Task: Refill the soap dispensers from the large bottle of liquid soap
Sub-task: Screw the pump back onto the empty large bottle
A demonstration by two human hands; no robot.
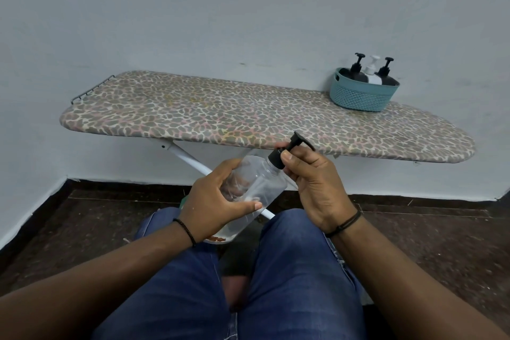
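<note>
Pale wall point(248, 8) backs a leopard-print ironing board point(248, 116), bare along most of its length. At its right end, a teal basket point(358, 96) holds three pump dispensers point(372, 74). Over the lap, a clear dispenser bottle point(256, 188) tilts, its black pump point(287, 152) pointing up-right. Left hand point(215, 201) wraps its body; right hand point(311, 182) pinches the collar.

It looked like a home: an ironing board point(248, 116) stood against a plain wall point(248, 8) on dark tiled floor point(82, 223).
</note>
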